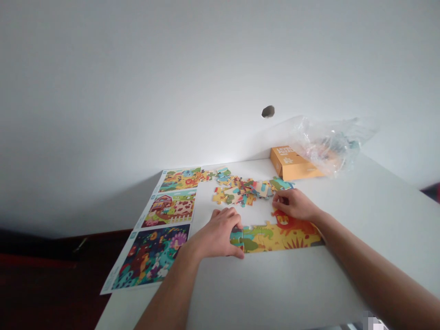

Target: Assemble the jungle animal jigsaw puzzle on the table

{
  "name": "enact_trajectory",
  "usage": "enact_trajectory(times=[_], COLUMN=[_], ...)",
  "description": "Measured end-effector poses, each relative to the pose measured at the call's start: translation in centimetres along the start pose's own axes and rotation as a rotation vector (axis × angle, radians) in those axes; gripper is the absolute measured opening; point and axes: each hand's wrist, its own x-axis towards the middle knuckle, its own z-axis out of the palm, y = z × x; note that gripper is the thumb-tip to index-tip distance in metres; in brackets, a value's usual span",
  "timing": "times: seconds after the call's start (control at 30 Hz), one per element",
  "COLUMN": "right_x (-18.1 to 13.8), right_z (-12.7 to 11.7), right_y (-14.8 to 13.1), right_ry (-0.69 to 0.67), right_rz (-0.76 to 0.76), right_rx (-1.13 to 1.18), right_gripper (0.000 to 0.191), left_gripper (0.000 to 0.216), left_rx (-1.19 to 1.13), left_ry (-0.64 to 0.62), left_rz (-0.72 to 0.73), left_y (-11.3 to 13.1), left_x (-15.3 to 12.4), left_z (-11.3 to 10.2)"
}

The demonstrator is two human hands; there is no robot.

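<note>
A partly joined strip of puzzle [278, 236] lies on the white table [275, 284], showing a green crocodile and an orange lion. My left hand [218, 233] rests at the strip's left end, fingers curled and pinching a teal piece [237, 237] there. My right hand [295, 204] sits above the strip's right half, fingers bent onto a piece at the lion's head, beside a heap of loose puzzle pieces [245, 189].
A long sheet of three reference pictures [161, 224] lies along the table's left edge. An orange puzzle box [292, 163] stands at the back, with a crumpled clear plastic bag [330, 142] against it. A white wall rises behind; dark floor lies left.
</note>
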Motion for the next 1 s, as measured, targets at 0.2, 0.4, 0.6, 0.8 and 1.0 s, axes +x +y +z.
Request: enact_trajectory(times=[0.2, 0.4, 0.6, 0.8, 1.0], right_x=[0.0, 0.0, -0.1, -0.7, -1.7], right_z=[0.0, 0.0, -0.3, 0.3, 1.1], right_y=[-0.1, -0.1, -0.5, -2.6, -6.5], right_ry=[0.001, 0.001, 0.012, 0.025, -0.057], right_rz=[0.005, -0.011, -0.02, -0.169, -0.336], right_rx=[-0.001, -0.011, -0.032, -0.034, -0.106], right_gripper=[0.021, 0.019, 0.016, 0.013, 0.026], left_gripper=[0.055, 0.056, 0.026, 0.02, 0.02], left_rx=[0.001, -0.028, -0.156, -0.149, -0.169], left_ry=[-0.015, 0.005, 0.207, 0.444, 0.627], left_rz=[-0.008, 0.02, 0.011, 0.006, -0.002], left_y=[0.4, 0.0, -1.5, -3.3, -0.4], left_x=[0.1, -0.1, 0.1, 1.2, 1.7], left_z=[-0.1, 0.0, -0.7, 0.6, 1.9])
